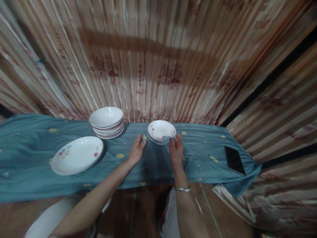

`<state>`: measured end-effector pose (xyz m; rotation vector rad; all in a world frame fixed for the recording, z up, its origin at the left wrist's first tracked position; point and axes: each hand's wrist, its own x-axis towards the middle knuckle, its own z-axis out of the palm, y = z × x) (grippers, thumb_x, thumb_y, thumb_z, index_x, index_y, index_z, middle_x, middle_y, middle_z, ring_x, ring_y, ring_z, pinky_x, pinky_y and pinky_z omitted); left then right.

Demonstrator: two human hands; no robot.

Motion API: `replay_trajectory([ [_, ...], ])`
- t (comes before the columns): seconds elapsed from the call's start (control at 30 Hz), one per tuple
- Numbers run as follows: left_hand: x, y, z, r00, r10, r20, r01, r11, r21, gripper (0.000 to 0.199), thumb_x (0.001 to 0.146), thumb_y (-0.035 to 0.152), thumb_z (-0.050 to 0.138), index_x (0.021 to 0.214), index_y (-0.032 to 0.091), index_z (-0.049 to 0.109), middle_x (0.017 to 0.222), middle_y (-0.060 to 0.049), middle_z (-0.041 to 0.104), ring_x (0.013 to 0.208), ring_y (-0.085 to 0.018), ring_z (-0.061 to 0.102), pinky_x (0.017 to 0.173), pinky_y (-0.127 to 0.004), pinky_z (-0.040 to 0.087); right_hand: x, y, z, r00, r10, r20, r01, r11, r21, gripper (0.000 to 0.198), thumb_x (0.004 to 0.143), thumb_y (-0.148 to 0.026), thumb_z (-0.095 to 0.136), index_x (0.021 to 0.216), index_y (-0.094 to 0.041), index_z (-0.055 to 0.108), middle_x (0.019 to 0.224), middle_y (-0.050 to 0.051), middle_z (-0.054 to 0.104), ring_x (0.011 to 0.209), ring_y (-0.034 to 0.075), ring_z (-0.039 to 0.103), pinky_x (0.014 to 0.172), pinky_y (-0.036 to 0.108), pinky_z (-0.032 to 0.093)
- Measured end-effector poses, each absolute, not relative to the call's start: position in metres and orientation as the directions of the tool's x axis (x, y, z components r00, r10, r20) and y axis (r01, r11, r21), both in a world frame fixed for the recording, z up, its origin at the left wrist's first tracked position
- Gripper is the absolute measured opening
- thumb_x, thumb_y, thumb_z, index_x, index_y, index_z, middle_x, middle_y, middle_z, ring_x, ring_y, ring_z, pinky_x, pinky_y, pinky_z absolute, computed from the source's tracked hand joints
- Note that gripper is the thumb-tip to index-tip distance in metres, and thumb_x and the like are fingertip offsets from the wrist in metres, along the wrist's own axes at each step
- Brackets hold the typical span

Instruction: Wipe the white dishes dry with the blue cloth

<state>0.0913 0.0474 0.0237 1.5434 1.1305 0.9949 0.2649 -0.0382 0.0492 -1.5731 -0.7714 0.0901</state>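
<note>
Right hand point(176, 149) grips cloth point(166, 141) (left hand point(136, 150) flat).

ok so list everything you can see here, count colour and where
cloth: one, teal with small gold motifs, spread across the table
bowl stack: one stack, white with red rims, back centre-left on the cloth
large plate: one, white with small flower prints, front left on the cloth
small plates: short stack, white with red flower print, centre, at the right hand's fingertips
phone: one, black, right end of the cloth
curtain: striped beige and rust, behind the table
bangle: one, silver, on the right wrist
left hand: flat on the cloth beside the small plates
right hand: pinching a pale rag at the small plates' rim
</note>
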Motion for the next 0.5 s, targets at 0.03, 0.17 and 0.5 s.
replay_trajectory([
  [0.03, 0.081, 0.038, 0.026, 0.243, 0.966, 0.085, 0.21, -0.138, 0.968, 0.063, 0.084, 0.044, 0.054, 0.141, 0.018, 0.045, 0.151, -0.014, 0.04, 0.141, -0.024, 0.034, 0.117, -0.041, 0.022, 0.259, -0.039, 0.052, 0.747, 0.534, 0.396, 0.43, 0.066, -0.9, 0.053, 0.084, -0.045, 0.043, 0.123, -0.011, 0.058, 0.127, 0.018, 0.06, 0.121, 0.026, 0.053, 0.105, 0.042, 0.039],
  [0.17, 0.035, 0.006, 0.036, 0.235, 0.962, 0.139, 0.281, -0.204, 0.938, 0.059, 0.086, 0.043, 0.052, 0.14, 0.022, 0.044, 0.151, -0.011, 0.041, 0.142, -0.024, 0.032, 0.116, -0.044, 0.023, 0.226, -0.033, 0.056, 0.662, 0.655, 0.363, 0.386, 0.117, -0.915, 0.043, 0.083, -0.043, 0.045, 0.106, -0.014, 0.068, 0.111, 0.013, 0.07, 0.107, 0.025, 0.06, 0.099, 0.041, 0.044],
  [0.5, -0.072, -0.003, 0.06, 0.025, 0.887, 0.462, 0.48, -0.416, 0.772, 0.059, 0.087, 0.046, 0.05, 0.14, 0.02, 0.044, 0.152, -0.014, 0.036, 0.143, -0.026, 0.029, 0.118, -0.046, 0.019, 0.127, -0.013, 0.036, 0.195, 0.976, 0.097, 0.069, 0.085, -0.994, 0.027, 0.073, -0.04, 0.059, 0.086, -0.023, 0.075, 0.07, -0.001, 0.068, 0.062, 0.015, 0.054, 0.062, 0.026, 0.045],
])
